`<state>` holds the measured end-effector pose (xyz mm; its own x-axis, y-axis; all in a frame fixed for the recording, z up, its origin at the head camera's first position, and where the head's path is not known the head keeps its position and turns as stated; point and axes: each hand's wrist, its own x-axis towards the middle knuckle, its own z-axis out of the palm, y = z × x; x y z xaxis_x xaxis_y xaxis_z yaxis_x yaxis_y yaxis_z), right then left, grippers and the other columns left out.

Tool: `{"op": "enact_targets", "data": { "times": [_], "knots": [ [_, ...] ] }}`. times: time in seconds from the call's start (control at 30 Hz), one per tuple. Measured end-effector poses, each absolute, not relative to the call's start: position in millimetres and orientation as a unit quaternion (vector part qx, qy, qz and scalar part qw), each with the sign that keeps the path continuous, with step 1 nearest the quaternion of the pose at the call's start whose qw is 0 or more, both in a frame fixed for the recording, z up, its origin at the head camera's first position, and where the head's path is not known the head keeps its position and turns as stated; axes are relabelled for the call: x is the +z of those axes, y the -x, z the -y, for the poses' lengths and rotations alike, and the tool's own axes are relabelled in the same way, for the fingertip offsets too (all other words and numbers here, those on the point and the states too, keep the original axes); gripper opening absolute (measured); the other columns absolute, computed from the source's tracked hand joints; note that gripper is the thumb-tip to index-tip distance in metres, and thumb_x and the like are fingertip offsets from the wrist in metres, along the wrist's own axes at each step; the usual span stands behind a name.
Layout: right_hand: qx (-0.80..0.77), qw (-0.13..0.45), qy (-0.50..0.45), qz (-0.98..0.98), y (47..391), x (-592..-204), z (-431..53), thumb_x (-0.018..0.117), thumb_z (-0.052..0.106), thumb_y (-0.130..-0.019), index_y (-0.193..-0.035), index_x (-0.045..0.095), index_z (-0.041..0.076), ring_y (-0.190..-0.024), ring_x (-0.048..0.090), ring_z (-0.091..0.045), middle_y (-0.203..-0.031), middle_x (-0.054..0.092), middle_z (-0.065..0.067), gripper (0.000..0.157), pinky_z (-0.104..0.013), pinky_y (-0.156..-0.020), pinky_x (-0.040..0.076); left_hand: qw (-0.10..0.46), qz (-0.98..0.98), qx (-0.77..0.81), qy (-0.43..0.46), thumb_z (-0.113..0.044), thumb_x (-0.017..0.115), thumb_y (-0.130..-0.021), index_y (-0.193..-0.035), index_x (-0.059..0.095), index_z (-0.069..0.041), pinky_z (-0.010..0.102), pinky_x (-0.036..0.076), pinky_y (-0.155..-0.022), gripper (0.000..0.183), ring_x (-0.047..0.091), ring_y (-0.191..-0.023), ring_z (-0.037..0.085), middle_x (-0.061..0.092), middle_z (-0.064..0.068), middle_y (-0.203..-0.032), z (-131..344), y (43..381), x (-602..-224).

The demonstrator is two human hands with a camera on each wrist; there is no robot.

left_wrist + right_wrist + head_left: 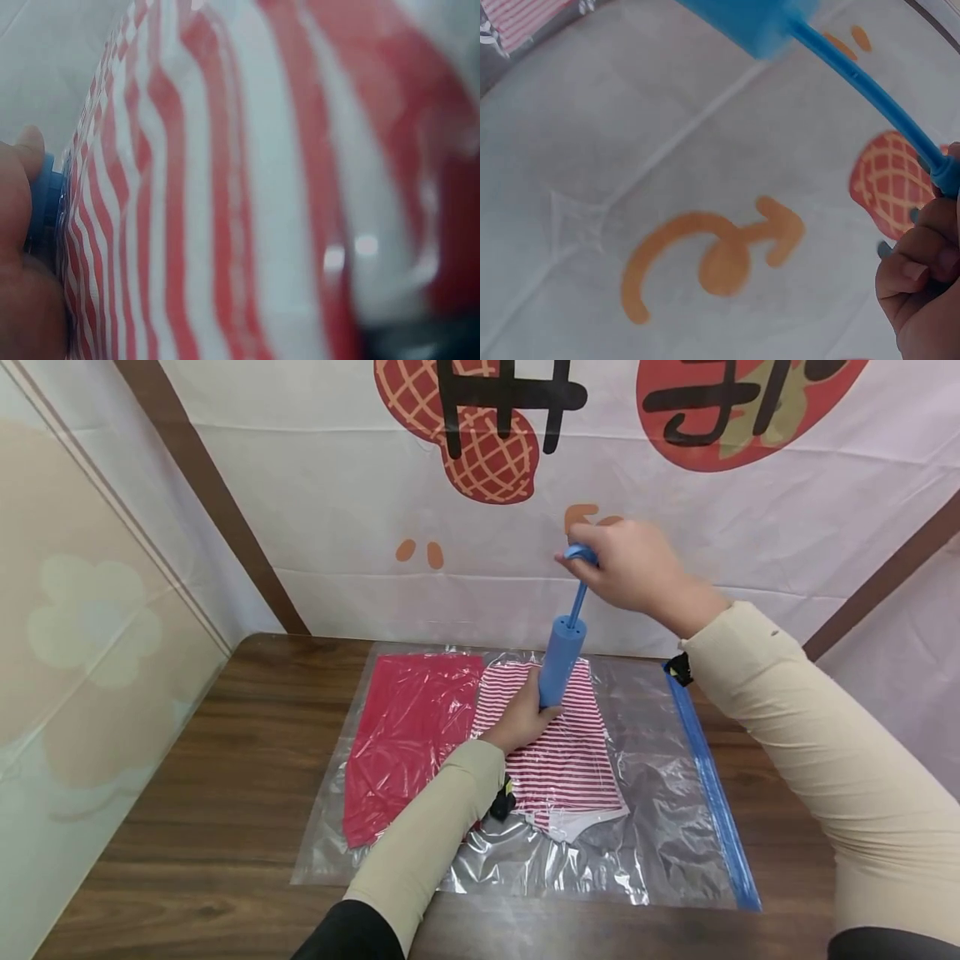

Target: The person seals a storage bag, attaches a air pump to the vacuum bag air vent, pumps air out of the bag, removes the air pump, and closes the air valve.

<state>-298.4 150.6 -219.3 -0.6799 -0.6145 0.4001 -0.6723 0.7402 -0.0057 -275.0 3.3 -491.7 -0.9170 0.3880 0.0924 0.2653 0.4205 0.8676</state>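
A blue hand pump stands slightly tilted on a clear plastic storage bag. My left hand grips the lower end of its barrel, low over the bag. Higher up, my right hand holds the pump's handle, and a length of the thin rod shows between handle and barrel. Inside the bag lie a red cloth on the left and a red-and-white striped cloth on the right. In the left wrist view, striped fabric fills most of the picture, with a blue pump part beside the left hand. The pump's foot is hidden.
The bag lies on a brown wooden table, and a blue zip strip runs along its right edge. Behind the table hangs a white printed curtain. A pale flowered panel closes off the left side.
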Motion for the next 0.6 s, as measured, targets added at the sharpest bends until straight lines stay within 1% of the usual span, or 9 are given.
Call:
{"op": "enact_targets", "data": {
  "times": [0.07,0.23,0.43,0.6],
  "knots": [
    [0.073,0.182,-0.351,0.916,299,-229,-151,0.063,0.028,-0.102,-0.086,0.056,0.007,-0.048,0.043,-0.022,-0.058,0.040,-0.003,0.027,-0.033,-0.049,0.032,0.057,-0.841,0.501,-0.198,-0.015,0.066,-0.100,-0.152,0.020,-0.008,0.048,0.036,-0.117,0.069,0.047,-0.139,0.032,0.047,0.019,-0.147,-3,275,-491],
    [0.086,0.159,-0.346,0.921,297,-247,-151,0.062,0.030,-0.103,-0.087,0.055,0.009,-0.048,0.042,-0.021,-0.058,0.038,-0.002,0.028,-0.032,-0.048,0.032,0.054,-0.842,0.498,-0.201,-0.015,0.066,-0.100,-0.152,0.021,-0.007,0.047,0.036,-0.117,0.070,0.048,-0.138,0.032,0.047,0.019,-0.146,-2,274,-490],
    [0.106,0.153,-0.344,0.920,293,-271,-151,0.064,0.027,-0.102,-0.083,0.052,0.011,-0.048,0.040,-0.019,-0.060,0.032,0.000,0.028,-0.031,-0.048,0.030,0.055,-0.842,0.497,-0.202,-0.016,0.067,-0.100,-0.152,0.021,-0.006,0.047,0.037,-0.116,0.070,0.049,-0.137,0.032,0.048,0.020,-0.144,-1,274,-491],
    [0.110,0.148,-0.348,0.919,292,-290,-151,0.064,0.025,-0.102,-0.080,0.048,0.011,-0.050,0.036,-0.017,-0.060,0.029,0.002,0.030,-0.031,-0.050,0.030,0.061,-0.840,0.501,-0.200,-0.016,0.067,-0.100,-0.153,0.020,-0.007,0.047,0.038,-0.115,0.071,0.048,-0.137,0.032,0.047,0.019,-0.146,-1,275,-491]
  ]
}}
